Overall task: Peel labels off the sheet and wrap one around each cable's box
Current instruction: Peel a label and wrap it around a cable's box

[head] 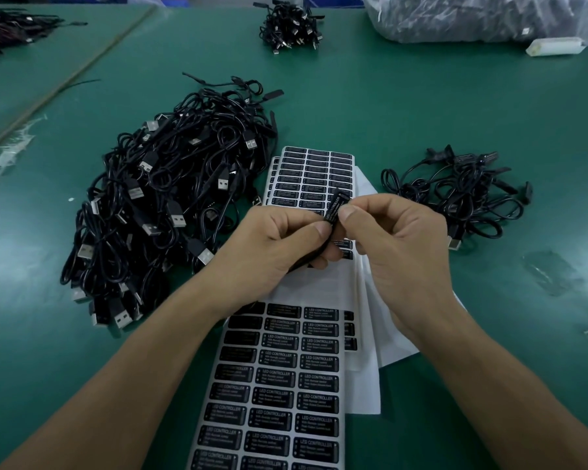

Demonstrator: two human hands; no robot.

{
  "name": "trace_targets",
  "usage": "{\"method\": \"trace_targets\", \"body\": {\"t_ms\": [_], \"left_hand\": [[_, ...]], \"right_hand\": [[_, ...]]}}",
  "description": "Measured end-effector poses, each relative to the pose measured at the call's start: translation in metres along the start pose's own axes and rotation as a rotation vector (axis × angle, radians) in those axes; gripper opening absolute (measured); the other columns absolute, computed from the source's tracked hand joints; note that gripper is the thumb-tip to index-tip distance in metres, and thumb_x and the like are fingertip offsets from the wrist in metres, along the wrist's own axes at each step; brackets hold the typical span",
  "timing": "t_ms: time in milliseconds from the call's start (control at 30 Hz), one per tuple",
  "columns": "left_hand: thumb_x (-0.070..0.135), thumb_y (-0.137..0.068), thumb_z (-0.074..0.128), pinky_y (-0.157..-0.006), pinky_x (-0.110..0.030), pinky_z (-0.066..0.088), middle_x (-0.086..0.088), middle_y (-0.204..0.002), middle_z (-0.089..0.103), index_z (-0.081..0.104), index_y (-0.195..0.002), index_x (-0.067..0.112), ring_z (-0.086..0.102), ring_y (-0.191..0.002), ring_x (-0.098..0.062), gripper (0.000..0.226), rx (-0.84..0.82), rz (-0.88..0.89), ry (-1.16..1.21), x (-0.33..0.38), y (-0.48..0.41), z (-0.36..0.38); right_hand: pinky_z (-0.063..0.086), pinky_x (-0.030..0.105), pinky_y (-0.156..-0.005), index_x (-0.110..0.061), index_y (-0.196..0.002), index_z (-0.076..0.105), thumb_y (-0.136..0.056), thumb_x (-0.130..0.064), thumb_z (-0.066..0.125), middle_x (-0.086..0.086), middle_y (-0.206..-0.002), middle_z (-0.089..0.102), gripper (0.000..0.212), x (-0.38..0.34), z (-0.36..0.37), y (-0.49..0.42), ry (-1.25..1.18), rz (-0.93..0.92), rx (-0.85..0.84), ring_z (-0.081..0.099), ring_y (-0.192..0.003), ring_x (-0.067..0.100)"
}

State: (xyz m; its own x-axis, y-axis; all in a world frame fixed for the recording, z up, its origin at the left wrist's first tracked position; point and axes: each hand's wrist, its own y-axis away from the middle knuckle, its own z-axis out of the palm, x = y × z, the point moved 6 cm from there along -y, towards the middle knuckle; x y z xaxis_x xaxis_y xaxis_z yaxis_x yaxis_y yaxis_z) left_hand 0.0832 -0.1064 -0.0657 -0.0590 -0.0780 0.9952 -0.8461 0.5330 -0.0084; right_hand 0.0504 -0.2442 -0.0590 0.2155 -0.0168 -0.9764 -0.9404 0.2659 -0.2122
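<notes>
Two hands are working above the nearest label sheet (279,385), which is running from 6 o'clock up toward centre, probably so each peel is a short reach. Its top rows are showing bare white backing, so some labels are used. Spent backing sheets (370,334) are fanning out at 5 o'clock, out of the way.

Centre: the left hand (279,242) is pinching the cable's box (333,206) low down, thumb in front and the other fingers curled behind, with the cable trailing under the palm. It is likely steadying the box. The right hand (391,239) is pinching the upper part of the box between thumb and forefinger, the remaining fingers loosely curled, seemingly pressing the label round it. "LED CONTROLLER" print is facing the camera. Cannot tell how far the label is wrapped. The box is being held in the air over the sheets.

A second label sheet (316,174) is lying at 12 o'clock, just beyond the hands. A large cable pile (163,205) is sitting at 10 o'clock, probably unlabelled stock. A small cable pile (455,195) at 2 o'clock is probably the finished ones.

Far: a cable bundle (289,25) at 12 o'clock and a plastic bag (472,18) at 1 o'clock are resting on the green table (455,106).
</notes>
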Motion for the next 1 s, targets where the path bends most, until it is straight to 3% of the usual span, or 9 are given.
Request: {"method": "trace_targets", "body": {"t_ms": [267,1000], "left_hand": [[0.008,-0.103,0.05,-0.069,-0.014,0.053,0.0,-0.077,0.075,0.074,-0.092,0.014,0.068,-0.071,-0.004,0.027,-0.008,-0.003,0.018,-0.0032,-0.0012,-0.0011],[0.011,-0.1,0.055,-0.069,-0.012,0.052,0.001,-0.081,0.076,0.075,-0.088,0.018,0.067,-0.072,-0.004,0.024,-0.037,-0.005,0.006,-0.0023,-0.0012,0.001]], "right_hand": [[0.046,0.011,-0.055,-0.008,-0.077,0.07,-0.092,-0.002,0.063,-0.007,-0.058,0.065,0.018,0.004,-0.0014,-0.0009,-0.103,0.09,-0.015,0.059,-0.054,0.0],[0.046,0.01,-0.056,-0.012,-0.076,0.071,-0.092,-0.004,0.066,-0.011,-0.058,0.066,0.018,0.0027,-0.0039,-0.0011,-0.037,0.062,-0.006,0.059,-0.054,-0.002]]}}
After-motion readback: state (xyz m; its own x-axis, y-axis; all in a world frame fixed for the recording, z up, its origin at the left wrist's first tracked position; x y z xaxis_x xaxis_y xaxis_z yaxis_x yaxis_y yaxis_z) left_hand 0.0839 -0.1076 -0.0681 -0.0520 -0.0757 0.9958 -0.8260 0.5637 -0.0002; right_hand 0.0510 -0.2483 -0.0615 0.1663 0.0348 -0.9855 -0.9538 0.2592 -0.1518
